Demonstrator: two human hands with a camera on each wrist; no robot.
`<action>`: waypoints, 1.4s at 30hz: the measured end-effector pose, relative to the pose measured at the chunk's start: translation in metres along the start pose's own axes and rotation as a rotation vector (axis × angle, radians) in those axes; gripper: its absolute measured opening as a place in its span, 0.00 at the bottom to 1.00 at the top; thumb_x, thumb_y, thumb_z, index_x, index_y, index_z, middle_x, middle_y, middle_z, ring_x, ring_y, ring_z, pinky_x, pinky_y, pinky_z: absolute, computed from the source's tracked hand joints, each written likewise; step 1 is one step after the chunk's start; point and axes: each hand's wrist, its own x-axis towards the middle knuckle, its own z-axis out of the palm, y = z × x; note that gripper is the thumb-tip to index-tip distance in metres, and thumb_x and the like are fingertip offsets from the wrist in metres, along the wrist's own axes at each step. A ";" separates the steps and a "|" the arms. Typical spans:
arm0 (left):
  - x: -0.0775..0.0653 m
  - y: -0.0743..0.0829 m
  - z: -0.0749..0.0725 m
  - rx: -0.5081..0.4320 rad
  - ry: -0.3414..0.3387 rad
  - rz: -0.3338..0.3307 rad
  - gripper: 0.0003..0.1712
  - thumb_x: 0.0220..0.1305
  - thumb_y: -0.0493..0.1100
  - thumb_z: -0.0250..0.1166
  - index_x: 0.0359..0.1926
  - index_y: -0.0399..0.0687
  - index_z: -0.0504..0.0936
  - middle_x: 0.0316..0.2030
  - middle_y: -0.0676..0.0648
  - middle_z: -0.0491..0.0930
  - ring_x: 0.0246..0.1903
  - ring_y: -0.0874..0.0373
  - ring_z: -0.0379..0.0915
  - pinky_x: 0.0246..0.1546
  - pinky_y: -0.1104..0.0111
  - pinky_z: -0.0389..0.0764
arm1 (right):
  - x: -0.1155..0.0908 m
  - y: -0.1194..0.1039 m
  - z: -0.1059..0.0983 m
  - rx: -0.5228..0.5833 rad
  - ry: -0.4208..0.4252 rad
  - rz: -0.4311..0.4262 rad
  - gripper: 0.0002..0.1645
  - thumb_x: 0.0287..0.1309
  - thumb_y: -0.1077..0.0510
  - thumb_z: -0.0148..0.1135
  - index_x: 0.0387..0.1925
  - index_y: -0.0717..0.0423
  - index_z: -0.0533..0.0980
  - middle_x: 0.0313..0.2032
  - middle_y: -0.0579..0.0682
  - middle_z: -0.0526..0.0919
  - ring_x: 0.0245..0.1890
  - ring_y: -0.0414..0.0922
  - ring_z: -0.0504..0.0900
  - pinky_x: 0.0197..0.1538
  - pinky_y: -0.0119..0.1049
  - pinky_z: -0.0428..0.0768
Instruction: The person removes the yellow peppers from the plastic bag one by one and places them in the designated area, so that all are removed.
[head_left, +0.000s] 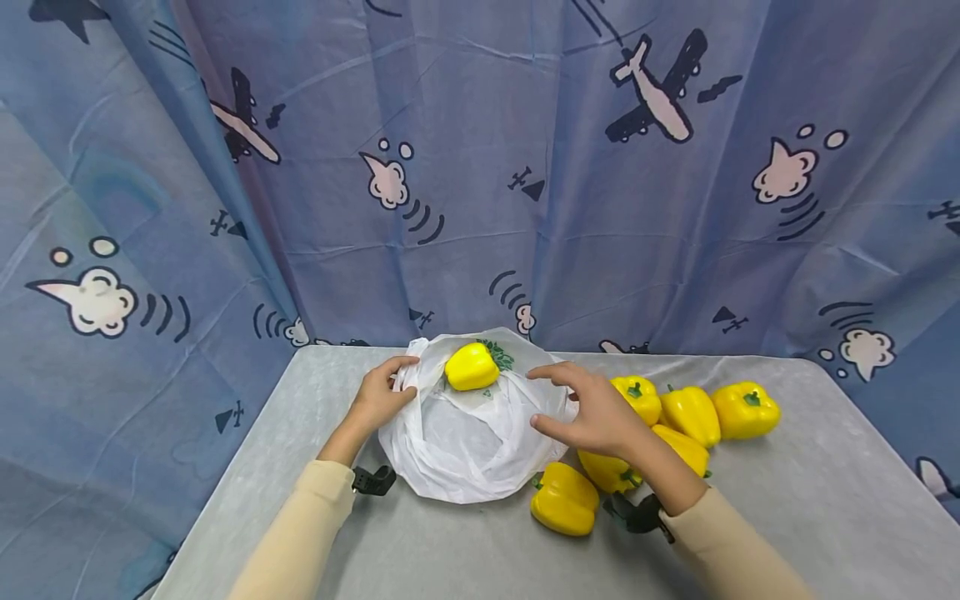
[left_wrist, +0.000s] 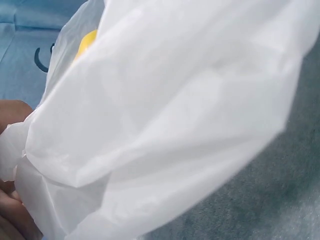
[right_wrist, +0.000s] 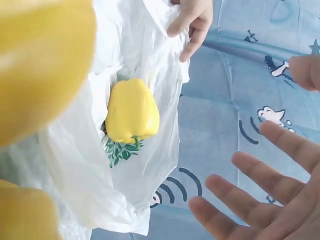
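A white plastic bag [head_left: 465, 467] with a green leaf print lies with its mouth spread wide. One yellow bell pepper [head_left: 471, 367] rests on the bag's plastic at the far side of the mouth. My left hand [head_left: 377, 398] grips the bag's left edge between thumb and fingers; in the left wrist view the plastic [left_wrist: 165, 120] hides most of that hand. My right hand [head_left: 596, 412] hovers by the bag's right side, its fingers spread and nothing in them. Spread fingers of the right hand [right_wrist: 275, 195] show in the right wrist view too.
Several more yellow bell peppers [head_left: 690, 414] lie grouped on the grey-covered table [head_left: 810, 492], right of the bag and partly behind my right hand. The nearest pepper [head_left: 566, 500] sits by the bag's front right. A blue curtain [head_left: 465, 167] with airplane prints hangs behind.
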 end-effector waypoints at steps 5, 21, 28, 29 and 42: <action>0.001 -0.001 0.000 0.007 -0.006 -0.005 0.28 0.57 0.35 0.65 0.60 0.51 0.76 0.58 0.39 0.75 0.36 0.52 0.77 0.34 0.68 0.78 | 0.018 0.004 0.000 0.007 0.013 -0.016 0.31 0.51 0.48 0.69 0.57 0.49 0.75 0.57 0.53 0.78 0.53 0.59 0.78 0.48 0.53 0.80; -0.002 0.001 0.000 -0.016 0.011 0.011 0.28 0.54 0.34 0.65 0.59 0.49 0.77 0.55 0.38 0.76 0.35 0.52 0.78 0.35 0.66 0.79 | 0.073 0.013 0.024 -0.027 -0.116 -0.051 0.33 0.51 0.46 0.68 0.59 0.48 0.74 0.60 0.51 0.76 0.56 0.55 0.77 0.55 0.55 0.76; -0.003 0.002 0.001 -0.023 0.007 0.030 0.28 0.54 0.34 0.65 0.59 0.48 0.77 0.55 0.37 0.76 0.35 0.52 0.78 0.34 0.67 0.79 | 0.091 0.020 0.041 -0.044 -0.176 -0.063 0.34 0.49 0.47 0.69 0.60 0.47 0.74 0.61 0.52 0.74 0.60 0.54 0.74 0.60 0.54 0.73; -0.002 0.003 0.001 -0.024 0.007 0.032 0.28 0.54 0.33 0.65 0.59 0.48 0.77 0.55 0.37 0.76 0.34 0.52 0.78 0.34 0.67 0.79 | 0.094 0.020 0.043 -0.055 -0.183 -0.062 0.33 0.49 0.47 0.69 0.59 0.46 0.75 0.62 0.52 0.74 0.61 0.54 0.74 0.60 0.54 0.72; 0.000 0.003 0.000 -0.013 0.005 0.025 0.28 0.55 0.34 0.65 0.59 0.50 0.77 0.55 0.38 0.76 0.37 0.50 0.79 0.36 0.66 0.80 | 0.126 0.032 0.066 -0.222 -0.275 -0.080 0.29 0.49 0.46 0.68 0.55 0.45 0.78 0.59 0.48 0.76 0.61 0.49 0.73 0.66 0.47 0.69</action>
